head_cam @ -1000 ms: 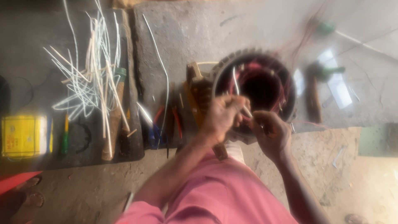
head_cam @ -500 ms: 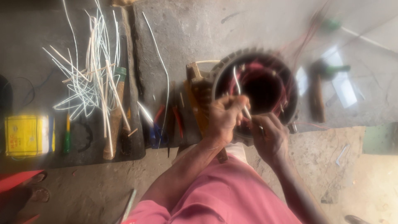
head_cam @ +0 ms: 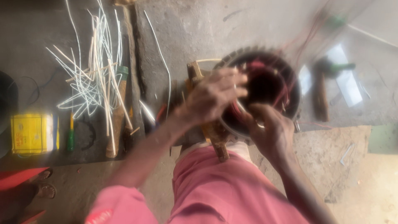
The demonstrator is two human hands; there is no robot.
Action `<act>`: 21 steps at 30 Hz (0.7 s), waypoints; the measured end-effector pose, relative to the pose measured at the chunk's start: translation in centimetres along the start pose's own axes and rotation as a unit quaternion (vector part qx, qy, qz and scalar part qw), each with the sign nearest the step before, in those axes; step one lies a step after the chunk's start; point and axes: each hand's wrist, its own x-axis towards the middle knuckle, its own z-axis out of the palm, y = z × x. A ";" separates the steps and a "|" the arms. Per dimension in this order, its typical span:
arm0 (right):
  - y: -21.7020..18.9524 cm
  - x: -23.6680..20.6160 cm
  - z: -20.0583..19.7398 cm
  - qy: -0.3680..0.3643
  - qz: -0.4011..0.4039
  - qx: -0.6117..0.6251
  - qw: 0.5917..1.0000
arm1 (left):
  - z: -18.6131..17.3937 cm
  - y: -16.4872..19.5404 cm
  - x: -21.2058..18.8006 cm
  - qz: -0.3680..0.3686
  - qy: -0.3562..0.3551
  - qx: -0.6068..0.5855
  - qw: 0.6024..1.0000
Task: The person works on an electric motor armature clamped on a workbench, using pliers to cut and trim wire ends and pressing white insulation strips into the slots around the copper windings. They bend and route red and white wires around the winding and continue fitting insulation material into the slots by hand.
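Iron, ribbed and dark, makes up the round motor shell (head_cam: 290,79) that is set on the concrete floor (head_cam: 199,29) just ahead of the knees, with red wire (head_cam: 259,66) packed inside its bore. The left hand (head_cam: 213,97) is laid over the near rim with fingers bent, and the right hand (head_cam: 271,130) is curled at the lower rim — whether anything is pinched cannot be told through the blur. The shell is judged heavy and stiff, best gripped by its outer ribs or rim; the wire is judged thin, springy and easily nicked, so it is better handled in bundles. A wooden-handled tool (head_cam: 213,132) lies against the shell, white strips (head_cam: 97,79) are scattered well to the left, and a yellow box (head_cam: 31,133) sits beyond them.
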 end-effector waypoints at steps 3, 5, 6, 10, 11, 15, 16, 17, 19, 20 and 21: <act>-0.6 1.4 0.7 -0.011 -0.029 -0.038 0.999 | -0.2 -2.3 0.4 0.046 -0.106 -0.127 0.985; -0.9 2.3 1.6 0.000 -0.029 -0.057 0.998 | -0.2 -3.3 0.3 0.035 -0.180 -0.137 0.973; -1.0 2.6 2.0 0.016 -0.041 -0.071 0.996 | -0.2 -3.6 0.3 0.030 -0.216 -0.142 0.966; -1.0 3.0 3.5 0.070 -0.074 -0.124 0.987 | 0.2 -4.2 -0.1 0.037 -0.203 -0.143 0.968; -0.9 2.9 3.7 0.079 -0.076 -0.138 0.984 | 0.4 -4.3 -0.3 0.030 -0.205 -0.144 0.968; -0.3 2.7 4.3 0.104 -0.099 -0.123 0.982 | 0.8 -4.7 -1.4 0.002 -0.200 -0.153 0.968; -0.1 2.8 4.3 0.102 -0.096 -0.126 0.982 | 1.0 -4.7 -1.6 0.002 -0.190 -0.150 0.970; 0.1 3.0 4.3 0.100 -0.095 -0.128 0.982 | 1.1 -4.6 -1.8 0.001 -0.180 -0.144 0.973; 0.3 3.2 3.9 0.068 -0.069 -0.106 0.990 | 1.2 -4.6 -1.9 0.006 -0.164 -0.139 0.977; 0.3 3.1 3.6 0.052 -0.054 -0.095 0.993 | 1.1 -4.5 -1.8 0.011 -0.160 -0.141 0.977; 0.4 2.8 3.2 0.029 -0.063 -0.077 0.995 | 0.9 -4.4 -1.6 0.016 -0.156 -0.144 0.977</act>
